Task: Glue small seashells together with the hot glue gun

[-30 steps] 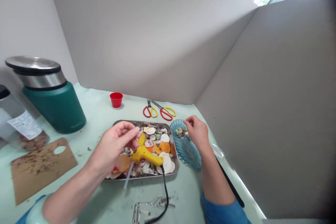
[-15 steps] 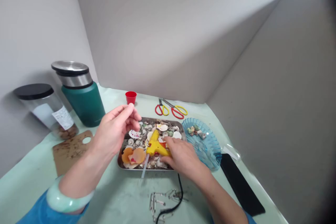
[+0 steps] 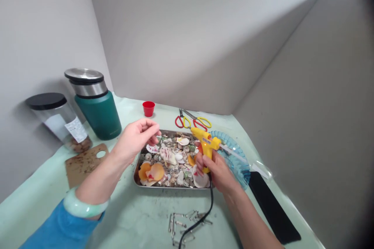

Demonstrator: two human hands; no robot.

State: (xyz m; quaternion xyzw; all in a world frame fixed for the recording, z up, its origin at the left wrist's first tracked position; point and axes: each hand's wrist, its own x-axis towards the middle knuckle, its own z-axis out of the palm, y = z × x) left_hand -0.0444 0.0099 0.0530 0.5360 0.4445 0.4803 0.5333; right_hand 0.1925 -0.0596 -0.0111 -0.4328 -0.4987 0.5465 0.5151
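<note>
My right hand (image 3: 217,167) is wrapped round the handle of a yellow glue gun (image 3: 206,142), lifted over the right side of a metal tray (image 3: 169,187). A pale glue stick (image 3: 233,153) sticks out of its back, and its nozzle points to the far left. Many seashells (image 3: 179,157) fill the tray, with orange scallop shells (image 3: 154,172) at its near left. My left hand (image 3: 137,138) hovers at the tray's far left corner, thumb and fingertips pinched together. Whatever those fingers may hold is too small to make out.
Behind the tray are a red cup (image 3: 149,109) and scissors (image 3: 201,121). A blue plate (image 3: 242,171) stands at right beside a black strip (image 3: 273,206). At left are a green bottle (image 3: 99,114), a jar (image 3: 62,124) and a brown board (image 3: 84,165). Safety pins (image 3: 178,223) lie in front, near the black cord (image 3: 201,220).
My right hand has taken hold of the glue gun, raised it off the shells and turned it, so the glue stick now points right. My left hand stays pinched, roughly in place.
</note>
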